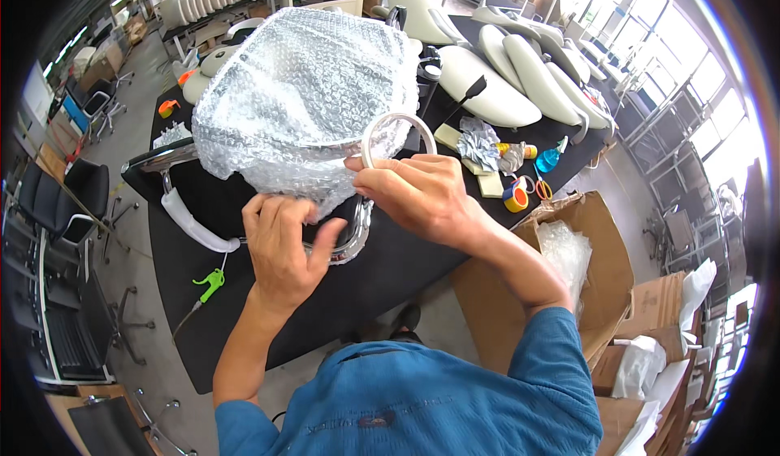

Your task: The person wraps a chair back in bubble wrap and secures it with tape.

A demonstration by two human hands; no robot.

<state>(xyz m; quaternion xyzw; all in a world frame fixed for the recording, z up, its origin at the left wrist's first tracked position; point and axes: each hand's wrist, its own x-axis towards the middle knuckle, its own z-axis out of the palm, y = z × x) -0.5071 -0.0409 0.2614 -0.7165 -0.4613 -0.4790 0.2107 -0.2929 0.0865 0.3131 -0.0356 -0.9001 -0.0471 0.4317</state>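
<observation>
While the left hand (280, 249) presses flat and open on the bubble-wrapped chair part (301, 102) resting on the black table (390, 269), the right hand (418, 196) pinches the tape roll (396, 135). Wrap appears soft, slippery; grip the chrome frame (353, 241).

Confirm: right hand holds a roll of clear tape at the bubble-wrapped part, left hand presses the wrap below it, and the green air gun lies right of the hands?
Not quite. The green air gun lies to the left of the hands, near the table's edge, as the head view shows. The rest holds: right hand holds the roll of clear tape at the bubble-wrapped part; left hand presses the wrap below it.
</observation>
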